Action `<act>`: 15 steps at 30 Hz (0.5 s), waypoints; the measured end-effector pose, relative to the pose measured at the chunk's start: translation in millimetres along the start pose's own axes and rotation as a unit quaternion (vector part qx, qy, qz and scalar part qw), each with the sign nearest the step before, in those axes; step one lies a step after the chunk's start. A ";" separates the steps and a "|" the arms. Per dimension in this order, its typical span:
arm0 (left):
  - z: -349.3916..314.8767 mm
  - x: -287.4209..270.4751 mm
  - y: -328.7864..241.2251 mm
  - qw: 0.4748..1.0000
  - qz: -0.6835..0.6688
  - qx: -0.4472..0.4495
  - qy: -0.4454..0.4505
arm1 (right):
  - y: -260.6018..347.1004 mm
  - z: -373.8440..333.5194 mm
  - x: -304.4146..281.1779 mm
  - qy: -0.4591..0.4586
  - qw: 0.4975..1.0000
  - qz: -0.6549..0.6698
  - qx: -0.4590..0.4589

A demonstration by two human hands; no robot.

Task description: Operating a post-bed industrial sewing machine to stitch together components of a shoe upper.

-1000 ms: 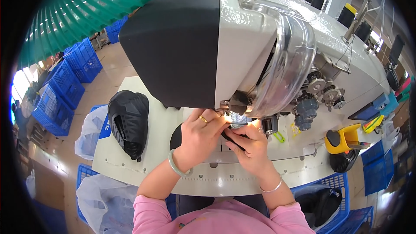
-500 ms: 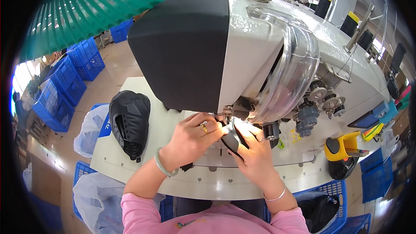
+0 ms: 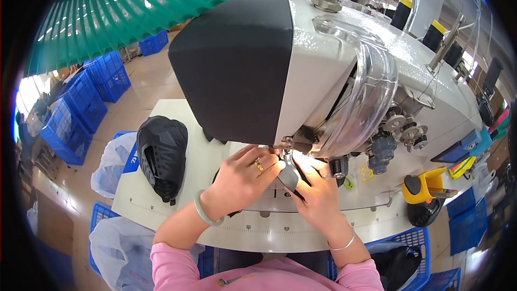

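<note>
Under the needle area of a large sewing machine [image 3: 318, 48] lies a dark shoe upper [image 3: 289, 177] with a grey textured patch facing up. My left hand [image 3: 240, 179], wearing a gold ring and a pale bangle, pinches its left edge close to the presser foot [image 3: 286, 143]. From the other side my right hand [image 3: 319, 191] grips it, thumb and fingers around the edge. The fingertips nearest the needle are partly hidden by the machine head and bright light. A black shoe upper [image 3: 162, 156] rests on the table to the left.
The white machine table [image 3: 280, 231] curves around me. Blue crates [image 3: 67, 129] stand on the floor at left; bagged crates flank my lap. A yellow tool [image 3: 425, 183] sits at the right edge. A green slatted shade [image 3: 124, 11] hangs at upper left.
The shoe upper has turned between my hands, so more of its grey textured patch shows. Both hands remain close to the needle, the left slightly lower. The whole view has shifted a little.
</note>
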State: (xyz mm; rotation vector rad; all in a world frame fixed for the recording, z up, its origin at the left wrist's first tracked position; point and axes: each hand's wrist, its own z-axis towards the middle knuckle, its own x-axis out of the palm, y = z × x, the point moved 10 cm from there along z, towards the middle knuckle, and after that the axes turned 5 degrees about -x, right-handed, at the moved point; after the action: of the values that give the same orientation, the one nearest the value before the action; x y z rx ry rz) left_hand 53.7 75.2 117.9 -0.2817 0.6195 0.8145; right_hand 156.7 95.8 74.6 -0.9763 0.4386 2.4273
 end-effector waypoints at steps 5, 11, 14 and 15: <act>-0.4 -1.2 2.0 1.000 -0.013 -0.005 -0.025 | 0.2 7.7 -5.3 -0.018 0.998 0.035 0.046; -4.2 9.1 27.3 0.988 -0.061 -0.138 -0.032 | -31.1 0.9 6.3 -0.051 0.964 0.227 0.128; -1.8 4.6 21.2 0.997 -0.011 -0.074 -0.032 | -30.7 -0.3 8.1 -0.030 0.972 0.206 0.110; -1.4 2.6 11.6 0.999 0.016 -0.018 -0.028 | -29.8 -1.8 10.6 -0.007 0.976 0.190 0.106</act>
State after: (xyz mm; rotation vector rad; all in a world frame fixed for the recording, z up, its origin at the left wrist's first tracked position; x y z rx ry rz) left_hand 45.9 83.8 115.2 -0.2812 0.5579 0.8633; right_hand 167.2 123.0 62.5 -0.8426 0.9330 2.6455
